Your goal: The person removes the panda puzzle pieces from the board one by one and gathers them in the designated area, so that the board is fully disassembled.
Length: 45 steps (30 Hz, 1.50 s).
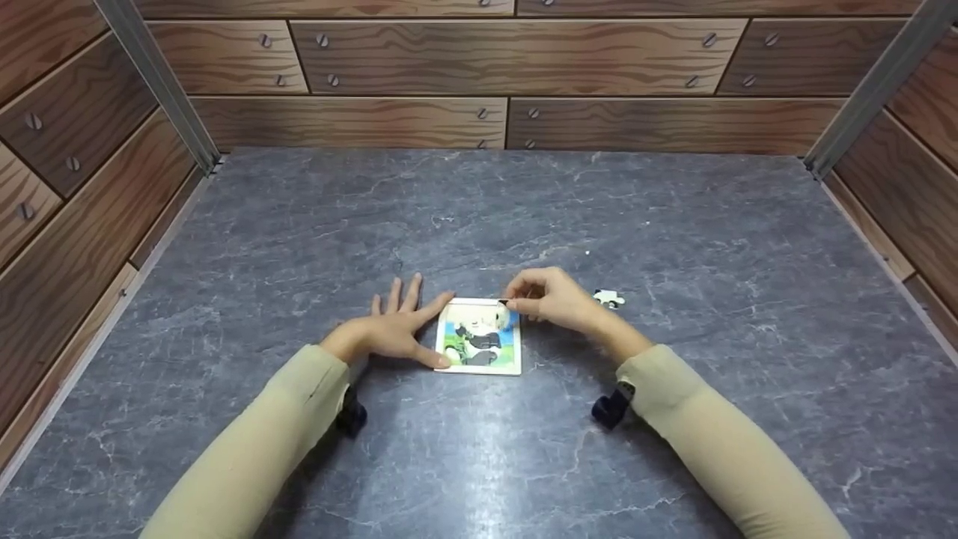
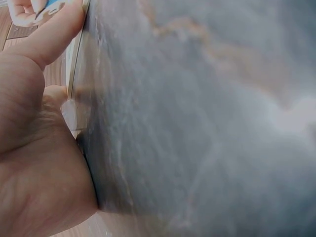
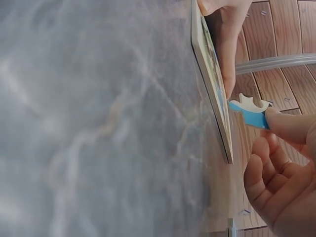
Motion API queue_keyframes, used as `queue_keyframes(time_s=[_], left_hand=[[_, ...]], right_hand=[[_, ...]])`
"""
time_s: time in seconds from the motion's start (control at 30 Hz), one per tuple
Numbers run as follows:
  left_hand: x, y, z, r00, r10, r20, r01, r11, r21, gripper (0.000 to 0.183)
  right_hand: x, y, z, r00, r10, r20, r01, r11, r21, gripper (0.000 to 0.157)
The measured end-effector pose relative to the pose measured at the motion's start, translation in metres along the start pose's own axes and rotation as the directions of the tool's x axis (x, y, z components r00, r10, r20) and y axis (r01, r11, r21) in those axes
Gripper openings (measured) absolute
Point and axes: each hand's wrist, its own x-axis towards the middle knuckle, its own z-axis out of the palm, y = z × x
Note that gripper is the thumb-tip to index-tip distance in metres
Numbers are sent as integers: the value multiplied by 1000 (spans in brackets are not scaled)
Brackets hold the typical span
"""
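Observation:
A panda jigsaw puzzle in a pale frame [image 1: 479, 370] lies flat on the grey marbled table. My left hand [image 1: 393, 329] is spread along its left side, thumb on the lower left corner and a fingertip at the upper left corner. In the right wrist view, my right hand [image 3: 284, 163] pinches a blue and cream puzzle piece [image 3: 254, 118] between thumb and finger, the other fingers loosely curled. In the head view that right hand [image 1: 550, 303] is over the frame's upper right corner, and the piece is mostly hidden by the fingers.
A loose white and black puzzle piece [image 1: 609, 299] lies on the table to the right of my right hand. Wood-patterned walls [image 1: 516, 56] close in the table [image 1: 479, 209] at the back and both sides, with metal posts [image 1: 161, 82] at the rear corners.

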Motion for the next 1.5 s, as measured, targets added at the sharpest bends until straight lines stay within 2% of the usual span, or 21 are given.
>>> queue_keyframes(time_s=[0.17,0.43,0.8,1.13,1.5], left_hand=[[-1,-1,0,1000,14,-6,-15,1000,-12,105],[-1,0,0,1000,10,6,-10,1000,-13,105],[0,0,0,1000,13,6,-13,1000,-12,105],[-2,0,-1,1000,12,3,-12,1000,-14,105],[-2,0,-2,1000,16,10,-16,1000,-8,105]], right_hand=[[-8,-3,-11,997,80,5,-80,994,77,15],[-22,12,-31,991,137,-13,-134,983,128,19],[-43,24,-58,986,155,-66,-143,976,162,21],[-64,36,-89,967,210,-142,-187,970,156,25],[-82,49,-118,946,266,-185,-237,958,161,31]])
